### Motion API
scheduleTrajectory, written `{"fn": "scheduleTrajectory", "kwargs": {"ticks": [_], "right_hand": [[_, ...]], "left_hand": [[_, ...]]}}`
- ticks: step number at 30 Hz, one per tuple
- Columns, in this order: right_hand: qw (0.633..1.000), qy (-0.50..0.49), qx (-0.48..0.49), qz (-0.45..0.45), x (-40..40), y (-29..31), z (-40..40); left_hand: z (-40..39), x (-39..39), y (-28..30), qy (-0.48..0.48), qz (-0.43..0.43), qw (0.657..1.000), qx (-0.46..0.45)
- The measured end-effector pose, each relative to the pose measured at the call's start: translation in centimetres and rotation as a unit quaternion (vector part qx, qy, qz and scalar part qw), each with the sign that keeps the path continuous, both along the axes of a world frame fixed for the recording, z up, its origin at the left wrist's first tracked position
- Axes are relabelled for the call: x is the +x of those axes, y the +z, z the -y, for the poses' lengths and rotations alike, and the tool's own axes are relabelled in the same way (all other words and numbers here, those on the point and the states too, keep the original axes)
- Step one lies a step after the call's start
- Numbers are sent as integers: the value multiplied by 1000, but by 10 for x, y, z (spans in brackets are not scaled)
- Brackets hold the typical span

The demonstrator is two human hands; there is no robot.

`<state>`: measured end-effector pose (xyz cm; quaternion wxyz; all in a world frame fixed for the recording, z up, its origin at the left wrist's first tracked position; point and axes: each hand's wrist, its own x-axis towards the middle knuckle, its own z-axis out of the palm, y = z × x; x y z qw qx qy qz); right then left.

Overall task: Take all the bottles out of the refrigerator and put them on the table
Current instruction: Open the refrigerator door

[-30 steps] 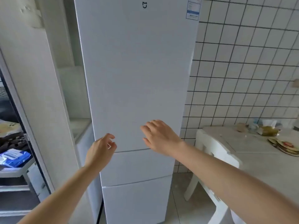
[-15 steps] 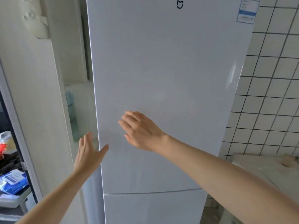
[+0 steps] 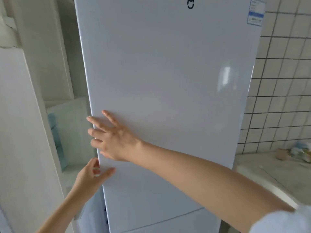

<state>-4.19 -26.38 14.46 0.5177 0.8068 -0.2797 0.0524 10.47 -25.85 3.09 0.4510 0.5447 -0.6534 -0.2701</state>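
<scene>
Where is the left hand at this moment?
In the head view the left hand is low on the left, at the left edge of the refrigerator door, just below the right hand.

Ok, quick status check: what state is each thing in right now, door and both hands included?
Refrigerator door: closed, no gap showing.
Left hand: at the door's left edge, fingers curling round it, thumb on the front.
Right hand: fingers spread, flat against the door front.
Table: at right, no bottles visible on it.

A white tiled wall with dark lines fills the right. A plain cream wall stands on the left.
</scene>
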Motion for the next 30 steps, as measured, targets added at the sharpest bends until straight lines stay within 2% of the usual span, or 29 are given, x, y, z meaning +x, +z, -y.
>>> {"fn": "scheduleTrajectory", "kwargs": {"ticks": [2, 4, 7, 13, 18, 22, 30], "right_hand": [[1000, -23, -14, 2, 6, -2, -3], [995, -94, -31, -12, 15, 3, -14], [973, -229, 34, -22, 34, 4, -35], [957, -289, 23, 25, 55, -1, -49], [962, -265, 3, 72, 54, -1, -57], [984, -153, -50, 73, 30, -10, -78], [993, -71, -9, 93, -11, -13, -165]], "left_hand": [[2, 1, 1, -9, 0, 1000, -6], [2, -2, 3, -24, 0, 1000, -6], [1, -3, 2, -23, 1, 1000, -10], [-2, 0, -4, -44, -9, 999, -12], [-15, 3, 4, -56, 2, 998, -22], [-54, -1, -4, -51, -17, 997, -55], [-140, -21, -18, -14, -42, 995, -85]]}}
